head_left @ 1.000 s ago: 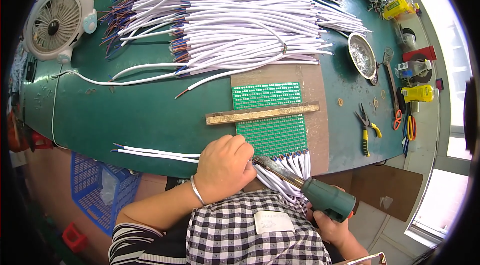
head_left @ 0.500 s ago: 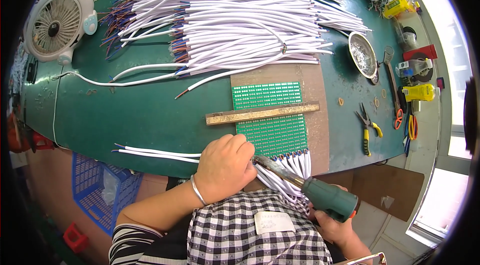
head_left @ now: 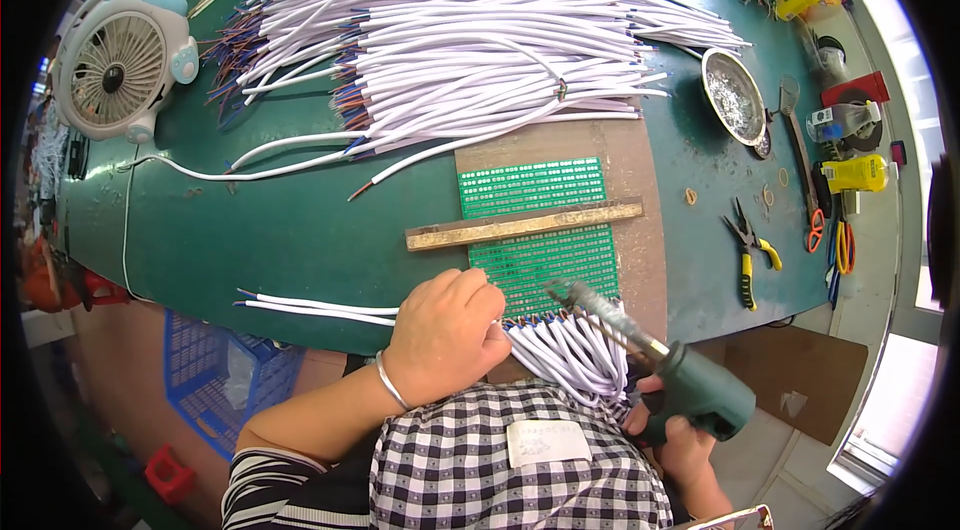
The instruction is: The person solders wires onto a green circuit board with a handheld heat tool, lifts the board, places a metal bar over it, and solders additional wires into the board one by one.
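Note:
My left hand (head_left: 450, 325) is closed at the near left edge of a green circuit board (head_left: 540, 280). Two white cables (head_left: 320, 307) with bare coloured ends stick out to its left; its fingertips pinch cable ends that are mostly hidden. In my right hand (head_left: 683, 445) is a green pistol-shaped soldering gun (head_left: 712, 392). Its dark tip hangs over the board's near edge, apart from my left fingers. A row of white cables (head_left: 565, 355) joins that edge by blue and brown wires and curves down against a checked apron (head_left: 480, 490).
A wooden bar (head_left: 525, 223) lies across the board, on a brown sheet (head_left: 640, 270). Beyond are piled white cables (head_left: 480, 60). At right are a metal bowl (head_left: 733, 98), pliers (head_left: 748, 255) and orange-handled scissors (head_left: 816, 230). A fan (head_left: 118, 75) stands far left.
The soldering gun has moved right and its tip has come away from my left fingers to above the board's near edge. My left hand has stayed in place; the view has shifted slightly.

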The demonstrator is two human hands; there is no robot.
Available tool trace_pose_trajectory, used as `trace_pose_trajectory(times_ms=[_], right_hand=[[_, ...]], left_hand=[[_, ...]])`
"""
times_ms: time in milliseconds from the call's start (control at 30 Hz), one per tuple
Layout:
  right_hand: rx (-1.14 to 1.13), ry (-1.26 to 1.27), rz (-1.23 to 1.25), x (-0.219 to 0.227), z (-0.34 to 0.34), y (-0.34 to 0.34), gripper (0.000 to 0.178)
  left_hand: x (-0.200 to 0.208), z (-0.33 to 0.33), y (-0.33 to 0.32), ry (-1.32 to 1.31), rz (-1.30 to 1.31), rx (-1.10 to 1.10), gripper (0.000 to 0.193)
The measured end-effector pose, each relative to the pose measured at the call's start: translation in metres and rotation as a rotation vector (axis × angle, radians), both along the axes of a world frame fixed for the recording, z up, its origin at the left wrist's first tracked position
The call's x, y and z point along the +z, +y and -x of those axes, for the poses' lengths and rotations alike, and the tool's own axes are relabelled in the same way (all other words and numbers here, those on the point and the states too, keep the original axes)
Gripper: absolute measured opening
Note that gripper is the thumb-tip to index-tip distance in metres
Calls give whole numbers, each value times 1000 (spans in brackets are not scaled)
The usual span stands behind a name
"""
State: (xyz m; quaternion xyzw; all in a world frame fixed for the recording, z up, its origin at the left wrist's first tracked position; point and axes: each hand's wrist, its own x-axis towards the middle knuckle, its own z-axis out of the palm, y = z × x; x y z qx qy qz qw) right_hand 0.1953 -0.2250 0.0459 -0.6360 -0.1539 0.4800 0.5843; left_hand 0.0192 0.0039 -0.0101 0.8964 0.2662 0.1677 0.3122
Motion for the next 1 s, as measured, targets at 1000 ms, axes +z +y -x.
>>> trace_pose_trajectory(times_ms=[1000], right_hand=[[196,-121,111,23,-1,18,46]], left_hand=[[-9,21,43,-122,56,-504,17]])
